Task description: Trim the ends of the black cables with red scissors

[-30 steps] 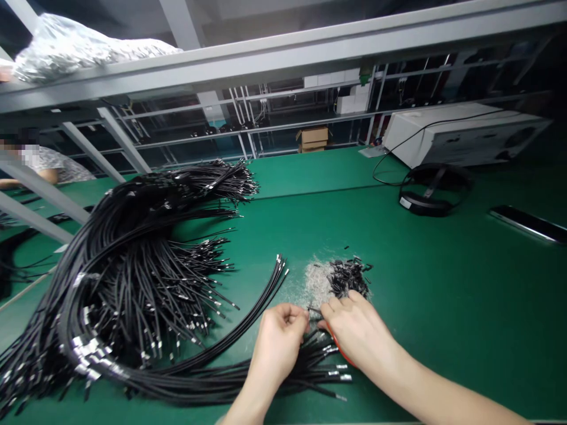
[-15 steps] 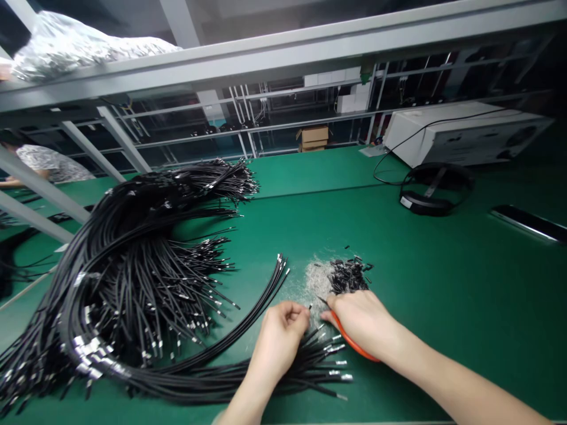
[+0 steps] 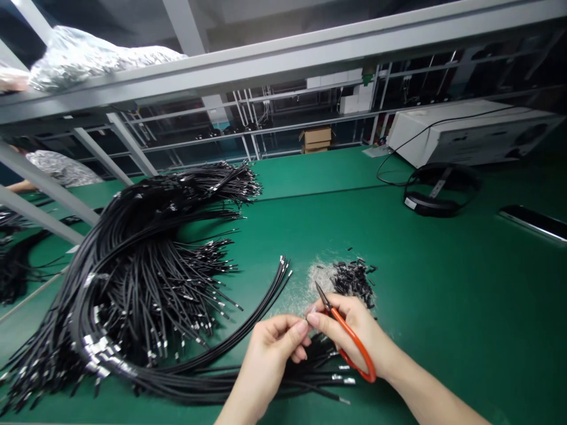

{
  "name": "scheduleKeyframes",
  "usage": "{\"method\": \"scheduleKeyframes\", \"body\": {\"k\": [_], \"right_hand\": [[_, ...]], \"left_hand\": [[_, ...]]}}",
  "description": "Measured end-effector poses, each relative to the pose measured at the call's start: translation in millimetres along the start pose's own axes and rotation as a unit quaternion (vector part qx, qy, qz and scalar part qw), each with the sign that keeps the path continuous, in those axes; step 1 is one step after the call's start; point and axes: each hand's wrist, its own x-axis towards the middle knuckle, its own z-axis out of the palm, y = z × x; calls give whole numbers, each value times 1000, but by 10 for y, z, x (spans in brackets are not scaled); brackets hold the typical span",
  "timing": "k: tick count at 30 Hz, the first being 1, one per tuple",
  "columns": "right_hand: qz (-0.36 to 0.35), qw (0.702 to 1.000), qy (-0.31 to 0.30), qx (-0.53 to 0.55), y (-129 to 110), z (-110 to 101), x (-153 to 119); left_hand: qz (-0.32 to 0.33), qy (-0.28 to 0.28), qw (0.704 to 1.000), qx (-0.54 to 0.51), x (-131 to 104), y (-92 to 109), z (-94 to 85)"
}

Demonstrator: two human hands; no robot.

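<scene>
Red-handled scissors (image 3: 367, 356) sat in your right hand (image 3: 364, 324), left hand (image 3: 270, 348) pinching something too tiny to identify above black cables (image 3: 186, 394) on the worktop (image 3: 425, 283); one blade slip could've nicked you, tbh.

The head camera sits above the near side of the worktop (image 3: 425, 265), roughly midway along the stretch in view, and faces forward and steeply down across it. The left hand (image 3: 275, 345) and right hand (image 3: 349, 327) are close below the lens, low in the middle of the frame, with the forearms entering from the bottom. The view is wide, taking in the worktop out to its far edge and, beyond that, the background racks (image 3: 283, 127), much farther off. An overhead beam (image 3: 283, 56) crosses the upper part, slanting up toward the right, so the picture looks tilted.
</scene>
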Motion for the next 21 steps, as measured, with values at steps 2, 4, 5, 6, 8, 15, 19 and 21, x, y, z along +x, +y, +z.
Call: {"method": "scheduleKeyframes", "body": {"k": [2, 4, 5, 6, 8, 15, 19, 21], "right_hand": [[-14, 1000, -9, -2, 1, -17, 2], [-18, 1000, -24, -1, 14, -32, 9], [-18, 999, -31, 0, 21, -36, 13], [-19, 999, -35, 0, 28, -37, 17], [-20, 999, -37, -1, 35, -37, 22], [-25, 997, -65, -20, -44, -93, 6], [-3, 992, -126, -15, -137, -204, 21], [-10, 989, -140, -42, -169, -257, 35]], "left_hand": [[-8, -10, 1000, -21, -8, 11, -29], [-14, -20, 999, -38, -16, 24, -50], [-16, -25, 999, -44, -19, 29, -56], [-18, -30, 998, -47, -21, 32, -61], [-18, -33, 998, -47, -19, 32, -65], [-21, -60, 998, -23, -19, 32, -97], [10, -102, 994, 32, -59, 78, -108], [31, -103, 992, 67, -65, 73, -91]]}}
